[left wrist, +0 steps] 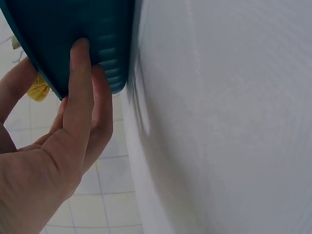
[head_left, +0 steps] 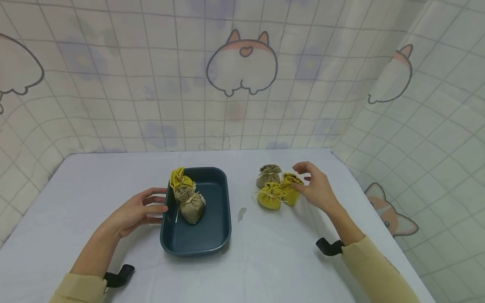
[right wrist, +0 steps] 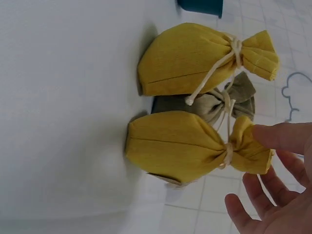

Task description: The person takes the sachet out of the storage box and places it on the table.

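Observation:
My left hand (head_left: 138,212) rests its fairly straight fingers against the left wall of a dark teal tray (head_left: 214,240); in the left wrist view one fingertip meets the rim. Inside the tray's left side lie a yellow drawstring pouch (head_left: 179,179) and two brown ones, the nearer brown pouch (head_left: 192,209) the fullest in view. On the right, my right hand (head_left: 316,187) pinches the gathered top of a yellow pouch (right wrist: 175,144), thumb in front and index finger partly hidden behind. That pouch stands upright beside another yellow pouch (right wrist: 187,61) and a brown pouch (head_left: 269,176).
White cloth covers the table (head_left: 273,261), with a small grey patch (head_left: 241,213) right of the tray. A tile-patterned curtain (head_left: 182,105) with cartoon animals hangs behind and at the sides. Black wrist mounts (head_left: 120,275) stick out near both sleeves.

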The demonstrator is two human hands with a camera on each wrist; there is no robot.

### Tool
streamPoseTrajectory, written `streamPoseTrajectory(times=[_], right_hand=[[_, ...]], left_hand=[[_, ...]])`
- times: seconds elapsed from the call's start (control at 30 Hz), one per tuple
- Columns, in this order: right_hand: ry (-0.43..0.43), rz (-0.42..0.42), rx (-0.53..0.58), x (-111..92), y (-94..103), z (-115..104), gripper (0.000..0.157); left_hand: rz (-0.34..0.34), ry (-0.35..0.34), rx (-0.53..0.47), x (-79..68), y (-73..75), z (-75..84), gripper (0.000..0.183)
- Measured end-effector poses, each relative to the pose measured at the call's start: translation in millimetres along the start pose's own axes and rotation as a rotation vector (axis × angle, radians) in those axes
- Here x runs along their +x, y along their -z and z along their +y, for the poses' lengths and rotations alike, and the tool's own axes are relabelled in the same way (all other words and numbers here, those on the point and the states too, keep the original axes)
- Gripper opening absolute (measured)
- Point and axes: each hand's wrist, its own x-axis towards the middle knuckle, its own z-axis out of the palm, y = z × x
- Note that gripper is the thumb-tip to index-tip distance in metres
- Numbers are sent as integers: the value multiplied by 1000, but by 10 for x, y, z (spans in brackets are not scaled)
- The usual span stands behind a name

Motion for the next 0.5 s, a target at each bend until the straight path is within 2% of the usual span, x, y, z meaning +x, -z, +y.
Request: streamPoseTrajectory(times=[0.13,0.33,0.5], right_hand=[[62,20,7,44,20,-146,45],[179,-11,15,145,-22,-345,43],[215,-33,22,192,-49,-492,44]], left_hand=[[-2,1,3,0,-4,10,74],[1,7,6,-10,-7,28,74],[-2,6,5,-15,-14,36,74]])
